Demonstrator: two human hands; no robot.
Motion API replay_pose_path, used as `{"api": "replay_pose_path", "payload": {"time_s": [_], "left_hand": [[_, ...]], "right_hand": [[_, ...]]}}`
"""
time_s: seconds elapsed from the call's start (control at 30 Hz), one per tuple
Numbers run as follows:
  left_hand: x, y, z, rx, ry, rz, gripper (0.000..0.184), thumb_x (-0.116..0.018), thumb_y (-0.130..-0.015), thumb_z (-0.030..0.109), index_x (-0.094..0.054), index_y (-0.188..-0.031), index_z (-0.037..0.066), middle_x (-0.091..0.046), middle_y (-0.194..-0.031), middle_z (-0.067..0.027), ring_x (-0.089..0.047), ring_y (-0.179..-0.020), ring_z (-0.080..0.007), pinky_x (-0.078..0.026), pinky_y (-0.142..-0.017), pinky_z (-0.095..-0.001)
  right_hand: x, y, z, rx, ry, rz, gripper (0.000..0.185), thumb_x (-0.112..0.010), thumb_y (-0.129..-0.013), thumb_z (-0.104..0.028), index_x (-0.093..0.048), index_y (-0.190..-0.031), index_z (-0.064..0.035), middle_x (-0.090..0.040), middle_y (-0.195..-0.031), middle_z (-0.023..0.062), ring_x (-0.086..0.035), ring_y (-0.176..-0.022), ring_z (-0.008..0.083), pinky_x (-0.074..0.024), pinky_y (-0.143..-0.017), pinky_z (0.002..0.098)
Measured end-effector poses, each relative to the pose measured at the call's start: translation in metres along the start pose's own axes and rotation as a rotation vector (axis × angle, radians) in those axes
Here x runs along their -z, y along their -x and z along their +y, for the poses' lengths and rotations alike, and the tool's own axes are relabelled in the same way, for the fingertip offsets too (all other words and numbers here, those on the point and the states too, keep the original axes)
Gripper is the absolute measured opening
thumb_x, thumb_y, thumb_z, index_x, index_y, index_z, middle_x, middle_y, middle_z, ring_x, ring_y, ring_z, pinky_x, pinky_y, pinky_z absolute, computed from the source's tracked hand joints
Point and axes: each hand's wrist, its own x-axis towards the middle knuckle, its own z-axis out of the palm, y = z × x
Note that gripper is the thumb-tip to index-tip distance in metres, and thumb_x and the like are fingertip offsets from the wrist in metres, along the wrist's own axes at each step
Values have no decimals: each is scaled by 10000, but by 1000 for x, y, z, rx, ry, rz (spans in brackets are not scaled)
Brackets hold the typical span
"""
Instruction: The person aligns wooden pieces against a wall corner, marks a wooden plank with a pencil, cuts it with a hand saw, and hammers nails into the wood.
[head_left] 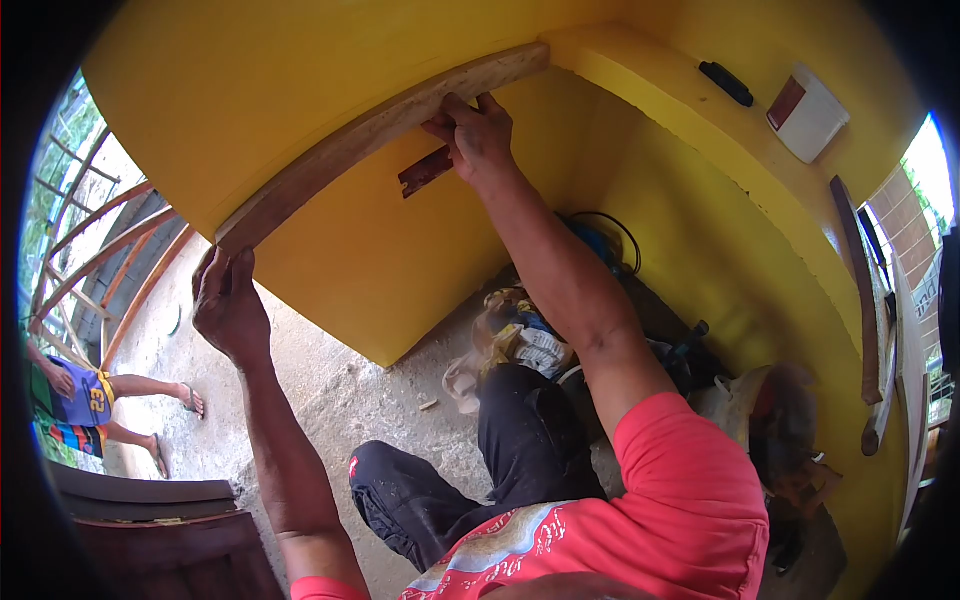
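A long, narrow wooden strip (360,135) lies along the yellow wall (250,90), rising from lower left to upper right. At its lower left end is my left hand (230,300), fingers bent and pressed together on the end of the strip. My right hand (475,135) is at the strip's lower edge, right of its middle, with fingers closed on it. Just below my right hand, a short dark reddish-brown piece (425,172) sticks out to the left; whether the hand holds it is unclear.
A yellow ledge (680,105) at the right bears a black object (726,83) and a white container (808,113). Bags and cloth (515,345) lie on the floor. Boards (868,300) lean at far right. Another person (85,400) stands at far left, near a wooden frame (130,265).
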Motion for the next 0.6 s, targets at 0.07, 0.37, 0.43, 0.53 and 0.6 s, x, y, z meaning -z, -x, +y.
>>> {"api": "replay_pose_path", "payload": {"time_s": [0.07, 0.37, 0.43, 0.53, 0.6], "left_hand": [[0, -1, 4, -10, -38, -1, 214, -707, -784, 42, -695, -996, 16, -642, -1088, -106, -630, -946, -172, -511, -830, -293], [1, -4, 12, -14, 87, 80, 258, -749, -719, 33, -707, -974, 29, -657, -1012, -119, -669, -860, -172, -553, -762, -275], [2, -4, 15, -23, 97, 87, 258, -747, -722, 34, -706, -978, 32, -657, -1017, -118, -673, -849, -175, -558, -755, -280], [2, -8, 14, -7, 145, 95, 254, -747, -717, 34, -709, -969, 33, -658, -1015, -116, -677, -835, -176, -561, -744, -281], [3, -10, 14, -3, 152, 94, 246, -748, -711, 37, -714, -955, 36, -660, -1010, -116, -679, -829, -175, -560, -740, -279]], "right_hand": [[3, -2, 1, 20, -1, 25, 306, -570, -829, 5, -474, -1116, 46, -545, -773, 72, -573, -664, 156, -590, -663, 344], [5, -9, 6, -10, 15, -26, 134, -547, -864, 26, -518, -992, 53, -543, -857, 107, -575, -780, 204, -555, -829, 444], [7, -12, 5, -23, 10, -38, 155, -550, -846, 52, -482, -986, 64, -541, -863, 121, -577, -747, 205, -576, -785, 430], [7, -13, 4, -30, 2, -34, 146, -550, -836, 70, -467, -956, 65, -533, -855, 125, -576, -728, 207, -587, -769, 427], [6, -13, 3, -31, 3, -25, 130, -550, -835, 72, -469, -936, 63, -528, -849, 124, -574, -729, 206, -586, -775, 430]]}}
